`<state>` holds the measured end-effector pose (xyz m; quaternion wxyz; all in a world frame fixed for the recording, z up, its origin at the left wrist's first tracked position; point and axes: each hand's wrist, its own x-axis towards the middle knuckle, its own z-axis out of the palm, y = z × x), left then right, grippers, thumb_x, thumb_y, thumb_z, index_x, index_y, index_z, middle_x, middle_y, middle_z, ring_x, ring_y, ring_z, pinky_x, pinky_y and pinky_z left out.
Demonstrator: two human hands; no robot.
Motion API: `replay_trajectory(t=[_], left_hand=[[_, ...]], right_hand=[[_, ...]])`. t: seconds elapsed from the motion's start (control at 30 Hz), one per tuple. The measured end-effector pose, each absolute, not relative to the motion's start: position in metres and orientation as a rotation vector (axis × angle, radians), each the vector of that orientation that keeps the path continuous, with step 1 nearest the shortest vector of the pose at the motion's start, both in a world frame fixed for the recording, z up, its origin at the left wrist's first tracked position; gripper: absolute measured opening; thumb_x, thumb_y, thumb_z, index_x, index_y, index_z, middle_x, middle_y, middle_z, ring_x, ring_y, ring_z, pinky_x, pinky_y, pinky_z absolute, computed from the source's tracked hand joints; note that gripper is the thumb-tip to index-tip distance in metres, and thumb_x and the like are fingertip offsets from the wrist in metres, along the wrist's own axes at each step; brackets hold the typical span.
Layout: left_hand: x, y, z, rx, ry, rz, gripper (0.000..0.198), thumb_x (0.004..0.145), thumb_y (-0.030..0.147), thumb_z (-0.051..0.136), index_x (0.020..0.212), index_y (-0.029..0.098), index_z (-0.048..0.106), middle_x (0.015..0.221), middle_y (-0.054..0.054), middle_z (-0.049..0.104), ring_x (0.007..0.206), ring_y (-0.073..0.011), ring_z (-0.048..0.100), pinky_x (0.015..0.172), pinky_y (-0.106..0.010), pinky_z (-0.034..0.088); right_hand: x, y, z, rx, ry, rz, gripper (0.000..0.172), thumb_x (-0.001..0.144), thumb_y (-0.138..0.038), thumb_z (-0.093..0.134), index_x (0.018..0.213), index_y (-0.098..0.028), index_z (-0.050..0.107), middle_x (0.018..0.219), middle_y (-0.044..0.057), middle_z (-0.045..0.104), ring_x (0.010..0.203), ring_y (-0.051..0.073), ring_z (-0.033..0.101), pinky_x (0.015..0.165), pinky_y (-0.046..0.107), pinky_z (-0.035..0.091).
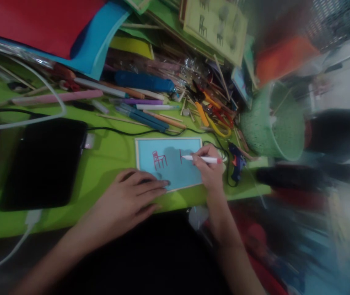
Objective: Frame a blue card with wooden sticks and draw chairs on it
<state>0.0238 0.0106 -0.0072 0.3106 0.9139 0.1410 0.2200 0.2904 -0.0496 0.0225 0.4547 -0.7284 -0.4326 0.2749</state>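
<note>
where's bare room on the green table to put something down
Bare green tabletop shows between the black rectangular device and light-blue framed board, with thin black cord behind and the left hand in front. It's crowded behind the board, among blue markers and orange-handled pliers.

Marker [208, 159] white, red-ended; card [189, 176] pale blue, chair drawing [160, 158] red; table [107, 151] lime green.

One red-ended white marker [209, 159] and one red-marked blue board [184, 175] are showing; one flat black device [44, 164] is lying left; one glue gun [237, 162] and one green basket [256, 127] are sitting right.
</note>
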Motion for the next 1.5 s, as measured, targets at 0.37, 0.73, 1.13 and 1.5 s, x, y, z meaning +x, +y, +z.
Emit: replay_trajectory(t=[0.37, 0.73, 1.13, 1.5], left_hand=[[0.0226, 0.0105, -0.0077, 2.404, 0.38, 0.556, 0.032, 0.104, 0.034, 0.06, 0.134, 0.032, 0.07, 0.134, 0.001, 0.078, 0.119, -0.0259, 0.068, 0.103, -0.046, 0.044], [0.0211, 0.0098, -0.0102, 2.392, 0.394, 0.521, 0.033, 0.104, 0.036, 0.061, 0.136, 0.034, 0.07, 0.134, 0.002, 0.078, 0.121, -0.0258, 0.068, 0.105, -0.045, 0.045], [0.0225, 0.0113, -0.0075, 2.446, 0.364, 0.53, 0.033, 0.105, 0.035, 0.06, 0.137, 0.032, 0.066, 0.137, 0.003, 0.077, 0.12, -0.0262, 0.067, 0.102, -0.046, 0.042], [0.0234, 0.0122, -0.0069, 2.473, 0.346, 0.572, 0.031, 0.106, 0.036, 0.058, 0.136, 0.029, 0.066, 0.137, 0.005, 0.077, 0.118, -0.0244, 0.065, 0.102, -0.044, 0.037]], right_hand=[[0.2892, -0.0491, 0.0249, -1.811, -1.064, 0.633, 0.01, 0.084, -0.027, 0.069, 0.078, -0.024, 0.062, 0.068, -0.005, 0.059, 0.063, 0.014, 0.052, 0.061, 0.029, 0.044], [0.2881, -0.0483, 0.0286, -1.867, -1.041, 0.546, 0.013, 0.083, -0.028, 0.068, 0.074, -0.025, 0.059, 0.063, -0.006, 0.055, 0.06, 0.013, 0.049, 0.057, 0.028, 0.039], [0.291, -0.0495, 0.0264, -1.852, -1.007, 0.493, 0.013, 0.082, -0.026, 0.068, 0.074, -0.025, 0.058, 0.063, -0.006, 0.053, 0.061, 0.014, 0.049, 0.058, 0.028, 0.039], [0.2928, -0.0489, 0.0263, -1.851, -1.005, 0.475, 0.013, 0.082, -0.025, 0.067, 0.074, -0.024, 0.057, 0.062, -0.007, 0.051, 0.059, 0.012, 0.048, 0.058, 0.026, 0.037]])
